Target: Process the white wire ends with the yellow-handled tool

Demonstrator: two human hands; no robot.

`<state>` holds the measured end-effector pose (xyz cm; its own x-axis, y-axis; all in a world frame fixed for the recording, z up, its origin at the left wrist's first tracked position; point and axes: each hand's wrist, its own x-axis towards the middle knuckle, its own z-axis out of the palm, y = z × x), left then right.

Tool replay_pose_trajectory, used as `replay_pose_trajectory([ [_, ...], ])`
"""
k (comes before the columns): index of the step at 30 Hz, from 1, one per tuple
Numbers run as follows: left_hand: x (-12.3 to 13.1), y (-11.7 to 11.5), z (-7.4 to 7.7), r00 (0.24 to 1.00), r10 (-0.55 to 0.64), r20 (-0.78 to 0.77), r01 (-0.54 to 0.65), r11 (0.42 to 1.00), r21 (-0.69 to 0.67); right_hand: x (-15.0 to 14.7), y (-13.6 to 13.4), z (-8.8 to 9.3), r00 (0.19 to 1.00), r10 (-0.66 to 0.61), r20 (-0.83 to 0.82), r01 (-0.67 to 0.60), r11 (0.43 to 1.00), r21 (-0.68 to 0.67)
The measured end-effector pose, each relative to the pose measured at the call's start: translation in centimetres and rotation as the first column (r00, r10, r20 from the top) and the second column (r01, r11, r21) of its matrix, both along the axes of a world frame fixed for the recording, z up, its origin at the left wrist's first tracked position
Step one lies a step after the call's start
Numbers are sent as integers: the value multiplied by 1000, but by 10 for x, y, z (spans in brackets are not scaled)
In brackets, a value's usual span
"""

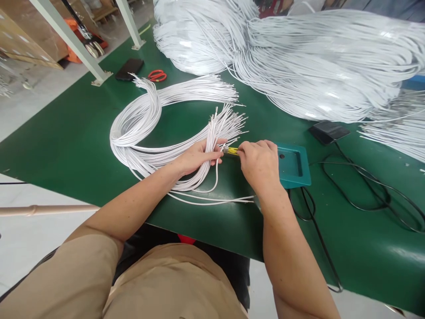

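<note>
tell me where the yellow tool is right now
In the head view, the yellow tool is just right of centre, held in the right hand, its metal end pointing toward the left hand and the white wires there.

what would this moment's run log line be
left hand: holding white wires | right hand: gripping slim yellow item | green table: red-handled scissors, teal tray

The green tabletop (76, 119) bears white wire bundles (126, 128), red-handled scissors (157, 75), a teal tray (307, 165) and black cable (319, 236).
</note>
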<state>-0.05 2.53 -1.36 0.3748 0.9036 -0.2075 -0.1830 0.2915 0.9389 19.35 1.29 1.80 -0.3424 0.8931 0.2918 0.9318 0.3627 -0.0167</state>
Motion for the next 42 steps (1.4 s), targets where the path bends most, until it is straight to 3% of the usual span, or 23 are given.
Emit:
replay_pose_trajectory([
  [10,7,4,-11,930,106,-351,-28,975,221,4,7,-4,999,22,-44,-23,1000,-14],
  [16,8,6,-15,889,138,-436,-12,960,280,4,8,-6,997,13,-72,-11,1000,29],
  [24,10,5,-11,830,173,-531,14,944,330,3,6,-3,995,-23,-98,22,1000,-12],
  [31,8,5,-10,841,139,-523,6,964,266,16,1,-4,955,-287,-77,295,947,127],
  [36,4,3,-1,878,153,-454,-50,972,230,20,4,-11,959,-267,-91,276,955,109],
  [42,-3,3,-5,950,120,-289,-54,973,225,9,0,0,970,-149,-194,177,975,136],
])
